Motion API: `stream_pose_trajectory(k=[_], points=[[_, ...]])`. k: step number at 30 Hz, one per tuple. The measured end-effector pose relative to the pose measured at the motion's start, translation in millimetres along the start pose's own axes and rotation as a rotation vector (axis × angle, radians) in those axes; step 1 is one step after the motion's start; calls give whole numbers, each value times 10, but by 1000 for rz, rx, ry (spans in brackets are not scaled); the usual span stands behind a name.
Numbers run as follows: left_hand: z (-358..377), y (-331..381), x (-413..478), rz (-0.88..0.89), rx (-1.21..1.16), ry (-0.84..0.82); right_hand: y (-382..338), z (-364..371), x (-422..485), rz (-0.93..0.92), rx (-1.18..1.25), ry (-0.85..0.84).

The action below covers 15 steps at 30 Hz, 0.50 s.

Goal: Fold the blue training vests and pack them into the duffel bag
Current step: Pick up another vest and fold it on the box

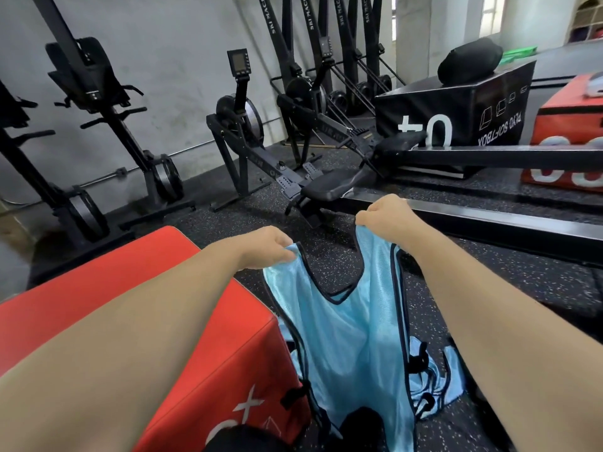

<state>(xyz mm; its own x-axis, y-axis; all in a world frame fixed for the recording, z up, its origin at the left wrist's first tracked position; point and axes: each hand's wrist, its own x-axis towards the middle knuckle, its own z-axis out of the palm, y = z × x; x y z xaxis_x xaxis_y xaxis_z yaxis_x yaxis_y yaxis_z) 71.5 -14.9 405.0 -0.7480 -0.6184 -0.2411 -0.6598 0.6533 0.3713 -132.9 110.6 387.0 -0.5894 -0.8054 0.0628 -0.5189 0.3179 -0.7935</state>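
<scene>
Single head-worn wide-angle view, facing forward and down; left hand [272, 247], right hand [385, 214], vest [352, 337] close below; rowing machines [239, 117] beyond.

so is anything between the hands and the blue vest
Nothing visible. The left hand and the right hand each grip a shoulder strap of the blue vest, which hangs beside the red plyo box.

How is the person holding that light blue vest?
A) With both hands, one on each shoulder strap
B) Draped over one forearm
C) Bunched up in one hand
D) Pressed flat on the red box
A: the left hand and the right hand each pinch one shoulder strap of the blue vest, which hangs open between them.
</scene>
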Motion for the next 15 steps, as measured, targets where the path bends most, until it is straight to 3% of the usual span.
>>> stream_pose_trajectory(k=[3,7,12,15], points=[[-67,48,169,-45,144,-34,69,-22,112,1,-1,-11],[-75,150,397,-124,275,68,157,-38,263,-6,9,-5],[21,141,715,-221,20,84,227,-24,457,-7,1,-6],[32,46,861,-174,76,69,281,7,587,10,-33,-4]])
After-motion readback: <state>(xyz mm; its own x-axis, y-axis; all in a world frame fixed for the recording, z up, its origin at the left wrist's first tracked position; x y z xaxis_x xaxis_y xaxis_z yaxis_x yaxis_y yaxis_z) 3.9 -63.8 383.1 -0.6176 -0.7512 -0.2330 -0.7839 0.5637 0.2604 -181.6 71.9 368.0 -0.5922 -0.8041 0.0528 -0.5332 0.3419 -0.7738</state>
